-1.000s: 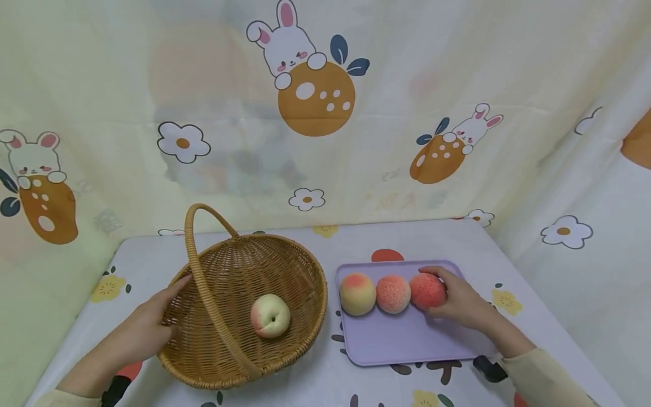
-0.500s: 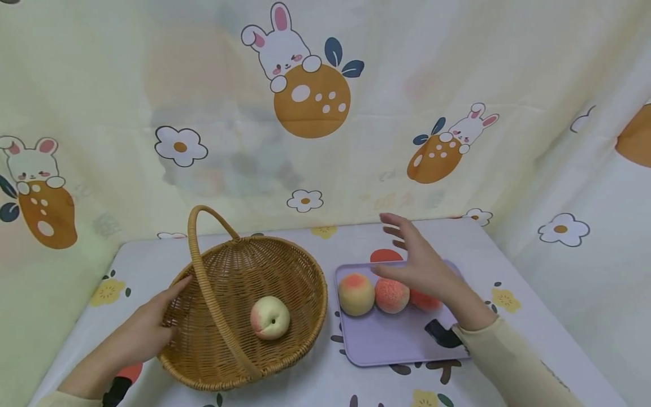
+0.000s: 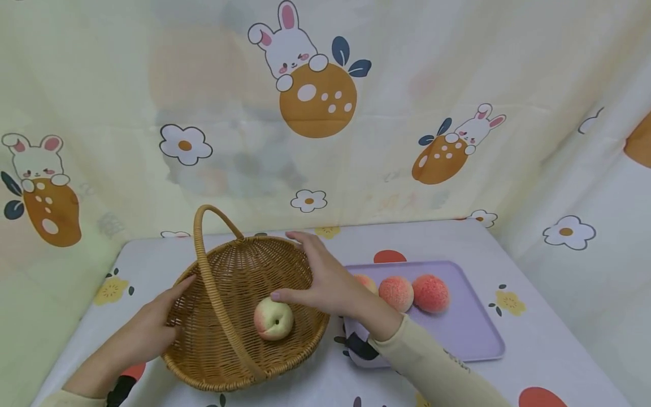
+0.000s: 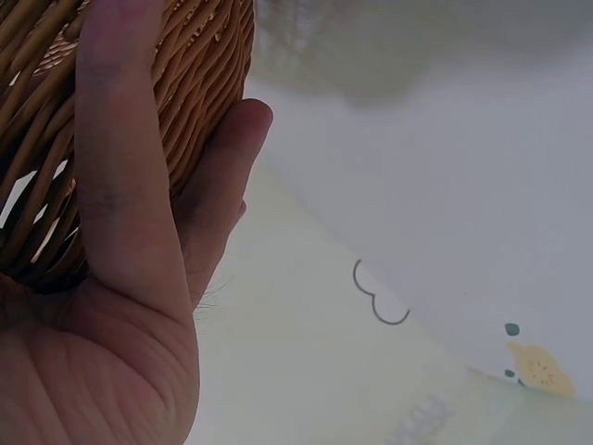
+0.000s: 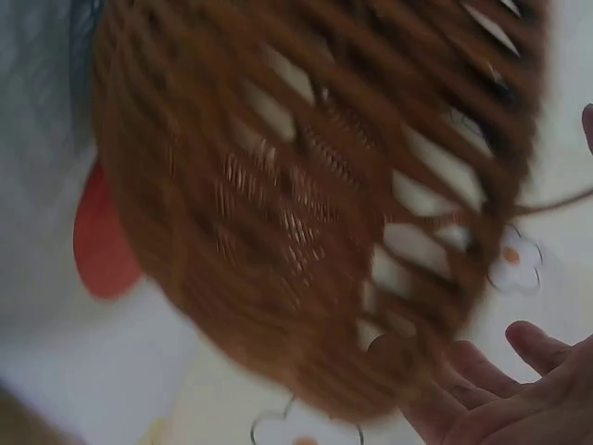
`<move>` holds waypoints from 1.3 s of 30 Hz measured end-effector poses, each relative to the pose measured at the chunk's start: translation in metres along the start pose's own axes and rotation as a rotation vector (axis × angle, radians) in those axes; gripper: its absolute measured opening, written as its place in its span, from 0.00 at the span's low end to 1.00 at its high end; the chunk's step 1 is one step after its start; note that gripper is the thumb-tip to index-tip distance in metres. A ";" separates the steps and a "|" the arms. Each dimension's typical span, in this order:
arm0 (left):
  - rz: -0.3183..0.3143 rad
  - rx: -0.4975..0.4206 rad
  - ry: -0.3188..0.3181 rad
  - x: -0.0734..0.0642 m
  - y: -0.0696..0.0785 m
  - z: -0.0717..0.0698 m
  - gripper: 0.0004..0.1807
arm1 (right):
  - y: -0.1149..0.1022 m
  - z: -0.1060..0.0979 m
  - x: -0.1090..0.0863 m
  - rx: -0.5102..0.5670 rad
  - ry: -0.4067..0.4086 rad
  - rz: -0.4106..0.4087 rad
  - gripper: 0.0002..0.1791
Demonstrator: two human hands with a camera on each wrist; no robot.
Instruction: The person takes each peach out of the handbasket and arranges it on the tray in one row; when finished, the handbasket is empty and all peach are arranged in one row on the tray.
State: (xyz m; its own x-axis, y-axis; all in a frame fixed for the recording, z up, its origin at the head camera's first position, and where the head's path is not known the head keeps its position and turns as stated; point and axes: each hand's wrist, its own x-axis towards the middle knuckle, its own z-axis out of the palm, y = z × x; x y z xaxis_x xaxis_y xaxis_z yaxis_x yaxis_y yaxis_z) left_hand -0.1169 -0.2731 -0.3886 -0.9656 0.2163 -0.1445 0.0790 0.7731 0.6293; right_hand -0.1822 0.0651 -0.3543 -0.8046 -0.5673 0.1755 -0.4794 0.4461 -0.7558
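Note:
A wicker basket (image 3: 244,243) with a tall handle (image 3: 208,271) stands left of centre and holds one pale peach (image 3: 273,318). My left hand (image 3: 170,308) rests on the basket's outer left wall; in the left wrist view its fingers (image 4: 120,158) lie straight along the weave (image 4: 199,74). My right hand (image 3: 305,271) hovers open over the basket's right rim with fingers spread, its thumb just above the peach, holding nothing. In the right wrist view the basket (image 5: 306,204) is blurred, and the fingertips (image 5: 533,343) show at the lower right.
A lilac tray (image 3: 473,333) lies to the right of the basket with three peaches in a row: one (image 3: 367,281) partly behind my right hand, a pink one (image 3: 395,293) and a red one (image 3: 430,293). A patterned cloth covers the table; a curtain hangs behind.
My right hand let go of the red peach on the tray, lifted, and swept left to hover over the basket. The left hand stayed on the basket.

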 end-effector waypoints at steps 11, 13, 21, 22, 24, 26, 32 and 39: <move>0.015 0.021 0.018 0.000 -0.001 -0.001 0.52 | -0.009 0.043 0.012 -0.191 -0.126 0.065 0.62; 0.019 0.028 0.027 -0.001 0.000 -0.001 0.52 | -0.010 0.046 0.013 -0.220 -0.162 0.094 0.62; 0.029 0.022 0.027 -0.002 0.003 -0.001 0.52 | -0.010 0.052 0.016 -0.373 -0.400 0.093 0.56; 0.028 0.021 0.025 -0.002 0.003 -0.001 0.52 | -0.010 0.053 0.015 -0.387 -0.430 0.085 0.53; 0.028 0.020 0.024 -0.002 0.005 -0.001 0.52 | -0.008 0.056 0.015 -0.392 -0.473 0.061 0.48; 0.032 0.022 0.025 -0.002 0.005 -0.001 0.51 | -0.007 0.058 0.014 -0.385 -0.493 0.044 0.40; 0.032 0.030 0.026 -0.002 0.005 0.000 0.51 | -0.005 0.065 0.014 -0.398 -0.471 -0.003 0.29; 0.036 0.034 0.031 -0.003 0.005 0.001 0.51 | -0.008 0.069 0.012 -0.503 -0.472 0.036 0.35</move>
State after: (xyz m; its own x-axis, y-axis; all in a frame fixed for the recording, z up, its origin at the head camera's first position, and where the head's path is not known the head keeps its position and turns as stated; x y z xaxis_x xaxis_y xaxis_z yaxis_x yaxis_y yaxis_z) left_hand -0.1130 -0.2697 -0.3856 -0.9691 0.2260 -0.0987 0.1214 0.7855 0.6069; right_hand -0.1645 0.0071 -0.3898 -0.6389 -0.7360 -0.2237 -0.6514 0.6723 -0.3516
